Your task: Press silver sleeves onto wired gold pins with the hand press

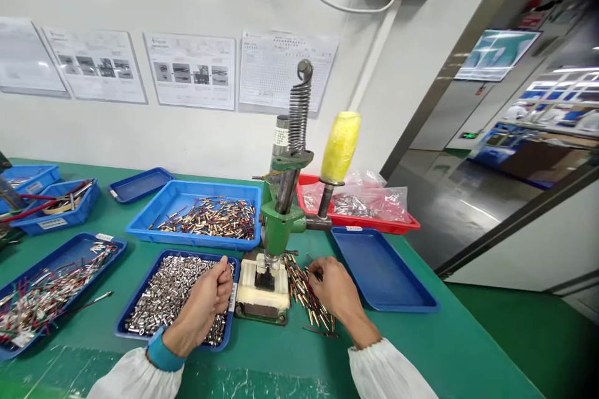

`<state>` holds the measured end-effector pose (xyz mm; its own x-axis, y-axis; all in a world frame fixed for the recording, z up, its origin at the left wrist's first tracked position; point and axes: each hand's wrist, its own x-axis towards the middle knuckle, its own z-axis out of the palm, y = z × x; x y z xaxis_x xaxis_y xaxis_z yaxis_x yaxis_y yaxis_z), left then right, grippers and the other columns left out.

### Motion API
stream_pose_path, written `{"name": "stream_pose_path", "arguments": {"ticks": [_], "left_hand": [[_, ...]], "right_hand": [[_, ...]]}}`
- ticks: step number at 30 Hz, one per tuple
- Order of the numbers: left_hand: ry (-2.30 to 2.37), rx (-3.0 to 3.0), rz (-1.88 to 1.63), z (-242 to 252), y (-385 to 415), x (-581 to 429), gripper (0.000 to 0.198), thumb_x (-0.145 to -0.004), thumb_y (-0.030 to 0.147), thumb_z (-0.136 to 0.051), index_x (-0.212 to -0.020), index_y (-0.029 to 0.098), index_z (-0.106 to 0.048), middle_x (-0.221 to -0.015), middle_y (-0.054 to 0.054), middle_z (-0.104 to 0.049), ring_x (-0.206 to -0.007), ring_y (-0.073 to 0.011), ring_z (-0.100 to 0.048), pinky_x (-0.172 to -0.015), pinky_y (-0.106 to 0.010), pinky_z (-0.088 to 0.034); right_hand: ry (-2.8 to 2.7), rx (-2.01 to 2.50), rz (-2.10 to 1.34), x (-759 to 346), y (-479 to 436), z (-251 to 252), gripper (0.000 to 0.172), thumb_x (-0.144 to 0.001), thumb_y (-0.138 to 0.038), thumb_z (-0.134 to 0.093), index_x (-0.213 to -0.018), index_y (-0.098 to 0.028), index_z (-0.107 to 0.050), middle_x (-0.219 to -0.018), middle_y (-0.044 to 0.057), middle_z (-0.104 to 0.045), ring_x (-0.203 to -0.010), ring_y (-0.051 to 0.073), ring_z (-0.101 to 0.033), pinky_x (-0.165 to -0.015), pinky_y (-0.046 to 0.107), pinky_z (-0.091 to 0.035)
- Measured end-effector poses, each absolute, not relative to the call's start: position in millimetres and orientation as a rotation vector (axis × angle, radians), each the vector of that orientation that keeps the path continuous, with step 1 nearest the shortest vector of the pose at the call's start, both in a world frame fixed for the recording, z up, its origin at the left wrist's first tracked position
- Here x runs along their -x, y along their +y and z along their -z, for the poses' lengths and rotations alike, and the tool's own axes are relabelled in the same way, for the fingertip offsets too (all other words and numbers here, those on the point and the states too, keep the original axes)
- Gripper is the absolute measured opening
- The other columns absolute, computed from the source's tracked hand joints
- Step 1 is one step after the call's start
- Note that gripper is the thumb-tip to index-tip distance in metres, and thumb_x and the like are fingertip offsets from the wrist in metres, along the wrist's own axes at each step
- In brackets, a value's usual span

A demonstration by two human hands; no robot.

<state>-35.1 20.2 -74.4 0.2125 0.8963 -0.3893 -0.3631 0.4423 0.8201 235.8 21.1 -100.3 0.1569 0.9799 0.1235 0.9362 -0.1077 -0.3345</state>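
A green hand press [281,218] with a coil spring and a yellow-wrapped lever handle [340,144] stands on the green table, with a cream fixture block [262,290] at its base. My left hand [206,305] hovers curled over a blue tray [135,308] of small silver sleeves; what its fingers hold is hidden. My right hand [334,290] rests on a loose pile of gold-tipped pins [304,293] right of the press, with its fingers pinched among them.
A blue tray of gold and silver parts [196,218] lies behind the press. An empty blue tray [381,271] sits to the right, a red tray with plastic bags [374,206] behind it. More blue trays with wired parts [47,287] are at the left. Tweezers [321,331] lie near my right wrist.
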Motion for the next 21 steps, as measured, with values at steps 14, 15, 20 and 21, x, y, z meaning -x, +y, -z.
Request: {"name": "stream_pose_path", "arguments": {"ticks": [14, 15, 20, 21], "left_hand": [[0.788, -0.422, -1.087, 69, -5, 20, 0.047, -0.058, 0.043, -0.093, -0.076, 0.010, -0.065, -0.060, 0.009, -0.033, -0.047, -0.0015, -0.020, -0.039, -0.013, -0.017], [0.783, -0.420, -1.094, 68, -6, 19, 0.047, -0.057, 0.041, -0.094, -0.077, 0.010, -0.065, -0.061, 0.009, -0.033, -0.048, -0.0017, -0.019, -0.040, -0.013, -0.017], [0.801, -0.478, -1.081, 68, -11, 17, 0.048, -0.060, 0.044, -0.092, -0.084, 0.009, -0.070, -0.060, 0.011, -0.024, -0.051, -0.0042, -0.014, -0.042, -0.015, -0.016], [0.810, -0.495, -1.078, 69, -11, 16, 0.050, -0.061, 0.048, -0.091, -0.085, 0.009, -0.071, -0.060, 0.011, -0.023, -0.051, -0.0047, -0.013, -0.043, -0.016, -0.016]], "right_hand": [[-1.822, 1.932, -0.094, -239, 19, 103, 0.016, -0.082, -0.015, -0.057, -0.082, -0.018, -0.073, -0.087, 0.010, -0.068, -0.087, 0.025, -0.062, -0.079, 0.035, -0.046], [-1.807, 1.882, -0.106, -236, 16, 101, 0.015, -0.083, -0.016, -0.057, -0.085, -0.018, -0.072, -0.090, 0.010, -0.069, -0.089, 0.026, -0.062, -0.082, 0.036, -0.046], [-1.663, 1.625, -0.285, -204, -13, 87, 0.023, -0.094, -0.036, -0.052, -0.095, -0.019, -0.067, -0.096, 0.008, -0.072, -0.089, 0.023, -0.066, -0.081, 0.033, -0.052], [-1.615, 1.546, -0.369, -195, -20, 83, 0.024, -0.094, -0.038, -0.052, -0.095, -0.019, -0.067, -0.093, 0.007, -0.072, -0.086, 0.022, -0.067, -0.079, 0.031, -0.053]]}}
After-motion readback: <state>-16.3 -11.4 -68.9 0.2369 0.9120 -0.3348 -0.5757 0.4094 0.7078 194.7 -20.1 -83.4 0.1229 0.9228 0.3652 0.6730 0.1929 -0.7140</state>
